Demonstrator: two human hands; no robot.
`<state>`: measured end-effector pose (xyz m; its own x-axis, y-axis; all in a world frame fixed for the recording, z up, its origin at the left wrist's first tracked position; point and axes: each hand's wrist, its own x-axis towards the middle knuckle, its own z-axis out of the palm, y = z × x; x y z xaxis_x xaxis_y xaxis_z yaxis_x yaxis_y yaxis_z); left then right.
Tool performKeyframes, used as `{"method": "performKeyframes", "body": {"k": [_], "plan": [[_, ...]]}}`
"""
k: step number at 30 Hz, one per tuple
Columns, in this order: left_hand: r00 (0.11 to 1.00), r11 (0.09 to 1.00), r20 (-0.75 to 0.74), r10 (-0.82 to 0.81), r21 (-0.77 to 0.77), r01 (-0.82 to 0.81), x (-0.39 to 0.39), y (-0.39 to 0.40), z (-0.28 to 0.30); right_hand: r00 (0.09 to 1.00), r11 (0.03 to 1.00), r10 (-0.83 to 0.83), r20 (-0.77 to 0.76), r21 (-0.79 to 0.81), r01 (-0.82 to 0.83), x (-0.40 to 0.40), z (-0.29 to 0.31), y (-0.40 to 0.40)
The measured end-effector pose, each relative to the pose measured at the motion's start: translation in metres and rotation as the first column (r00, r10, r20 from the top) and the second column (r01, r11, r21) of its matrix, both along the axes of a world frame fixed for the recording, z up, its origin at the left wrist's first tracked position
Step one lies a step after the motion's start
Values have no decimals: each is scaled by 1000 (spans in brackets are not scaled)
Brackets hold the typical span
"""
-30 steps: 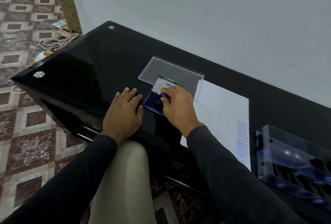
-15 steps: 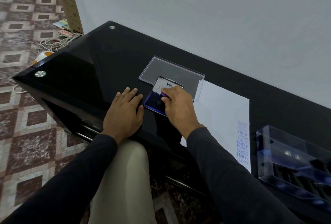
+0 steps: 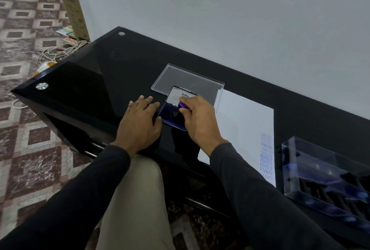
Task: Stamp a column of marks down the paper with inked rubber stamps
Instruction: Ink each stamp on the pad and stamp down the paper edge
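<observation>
Right fingers (image 3: 185, 109) pinch a purple stamp (image 3: 182, 105) on the ink pad (image 3: 170, 116) mid-counter (image 3: 120, 65); left fingers (image 3: 144, 102) lie flat beside it. The paper (image 3: 246, 121), toward the right edge, already carries a column of marks (image 3: 266, 157); more appear due.

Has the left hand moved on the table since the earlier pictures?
No. The left hand lies flat on the black table, with its fingertips just left of the ink pad, as before.
</observation>
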<state>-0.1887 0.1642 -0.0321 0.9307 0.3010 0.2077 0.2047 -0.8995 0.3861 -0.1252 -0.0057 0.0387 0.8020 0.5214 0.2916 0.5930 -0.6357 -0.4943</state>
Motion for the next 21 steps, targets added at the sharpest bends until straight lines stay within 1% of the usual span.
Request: {"method": "performKeyframes", "body": {"k": [4, 10, 13, 16, 21], "plan": [[998, 998, 31, -58, 7, 58, 11, -22, 17, 998, 998, -56, -10, 29, 57, 3, 7, -18], [979, 983, 90, -183, 11, 182, 31, -72, 34, 988, 986, -156, 12, 53, 155, 12, 17, -70], [966, 969, 83, -246, -13, 248, 41, -99, 36, 976, 975, -216, 28, 58, 215, 14, 21, -99], [949, 951, 67, -308, 11, 308, 50, -127, 36, 961, 962, -274, 26, 24, 273, 17, 24, -128], [932, 933, 58, -359, 18, 358, 69, -165, 37, 937, 937, -348, -4, 4, 348, 24, 26, -167]]}}
